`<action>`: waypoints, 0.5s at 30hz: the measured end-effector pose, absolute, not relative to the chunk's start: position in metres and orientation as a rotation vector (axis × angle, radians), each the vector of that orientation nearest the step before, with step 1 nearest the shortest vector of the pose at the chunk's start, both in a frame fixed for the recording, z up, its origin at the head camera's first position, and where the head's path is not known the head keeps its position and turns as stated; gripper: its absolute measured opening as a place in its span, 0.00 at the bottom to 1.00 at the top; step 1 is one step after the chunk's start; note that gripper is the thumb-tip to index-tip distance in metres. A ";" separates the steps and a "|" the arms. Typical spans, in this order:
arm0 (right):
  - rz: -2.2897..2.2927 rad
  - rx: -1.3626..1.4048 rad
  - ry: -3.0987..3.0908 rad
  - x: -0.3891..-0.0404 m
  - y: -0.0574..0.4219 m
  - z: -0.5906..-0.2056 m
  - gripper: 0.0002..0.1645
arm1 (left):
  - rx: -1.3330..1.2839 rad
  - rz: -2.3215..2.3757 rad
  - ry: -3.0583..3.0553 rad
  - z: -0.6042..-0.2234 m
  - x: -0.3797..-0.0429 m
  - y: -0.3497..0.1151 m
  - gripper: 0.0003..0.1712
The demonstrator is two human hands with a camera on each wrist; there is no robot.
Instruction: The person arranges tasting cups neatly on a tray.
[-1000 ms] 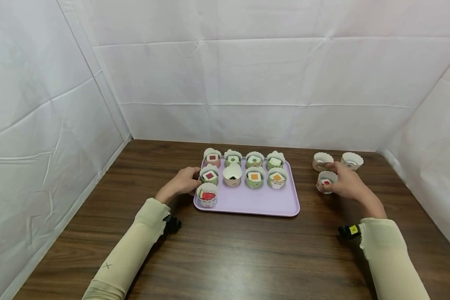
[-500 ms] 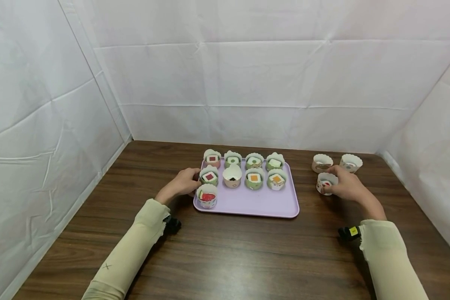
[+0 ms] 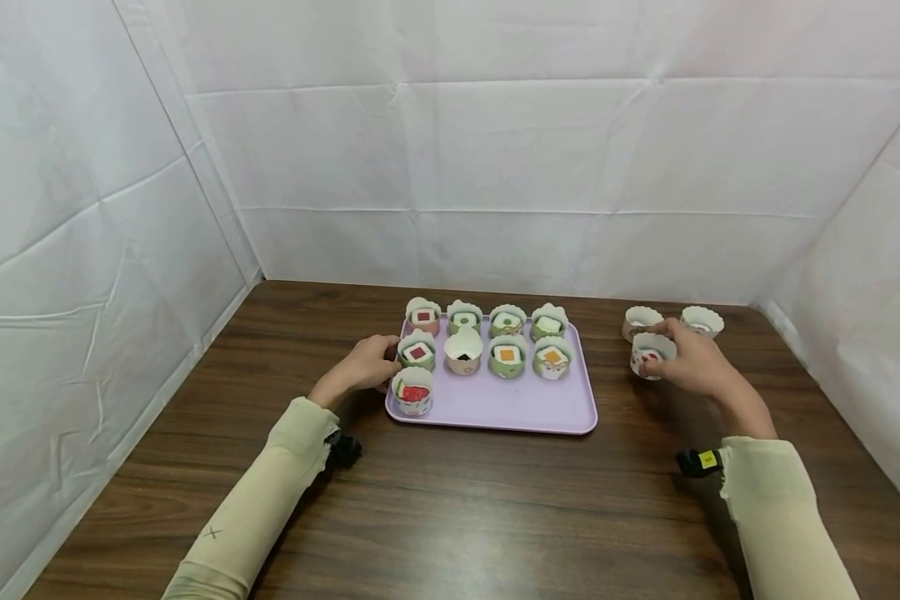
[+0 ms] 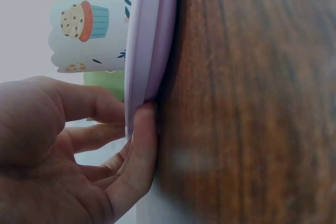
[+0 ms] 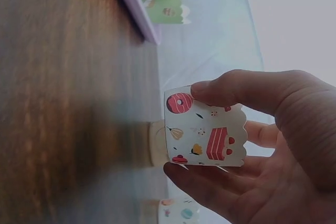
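My right hand (image 3: 693, 360) holds a paper baking cup (image 3: 651, 357), thumb on one side and fingers on the other. The cup (image 5: 205, 135) is white with cake and donut prints, and something red and white shows inside it. In the right wrist view its base stands a little off the table. At the left side of a lilac tray (image 3: 510, 408), my left hand (image 3: 363, 364) pinches the rim. The left wrist view has the thumb and fingers of this hand (image 4: 89, 145) on either side of the tray's edge (image 4: 149, 40), close beside a cupcake-print cup (image 4: 89, 30).
Several filled baking cups stand on the tray in two rows, plus a cup with a red filling (image 3: 413, 393) at its front left corner. Beyond my right hand are two more cups, one pinkish (image 3: 640, 321) and one white (image 3: 702, 319). White cloth walls (image 3: 495, 150) bound the dark wooden table (image 3: 457, 508).
My right hand has raised the baking cup slightly and moved a little away from me. My left hand and the tray have stayed in place.
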State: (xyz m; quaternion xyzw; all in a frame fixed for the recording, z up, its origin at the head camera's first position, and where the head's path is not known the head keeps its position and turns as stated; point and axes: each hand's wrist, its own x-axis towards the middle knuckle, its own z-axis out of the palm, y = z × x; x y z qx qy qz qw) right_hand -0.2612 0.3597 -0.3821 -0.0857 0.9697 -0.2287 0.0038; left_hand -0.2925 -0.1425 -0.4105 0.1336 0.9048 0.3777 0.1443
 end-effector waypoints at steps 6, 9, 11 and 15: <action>-0.716 -0.279 3.055 -0.257 0.351 -0.371 0.44 | 0.389 1.100 2.607 -0.412 -0.293 -0.144 0.24; -0.710 -0.279 3.062 -0.255 0.345 -0.366 0.44 | 0.390 1.096 2.607 -0.412 -0.293 -0.144 0.24; -0.705 -0.298 3.078 -0.253 0.341 -0.363 0.44 | 0.393 1.092 2.607 -0.411 -0.293 -0.144 0.24; -0.702 -0.341 3.100 -0.251 0.331 -0.359 0.44 | 0.403 1.085 2.611 -0.410 -0.292 -0.143 0.24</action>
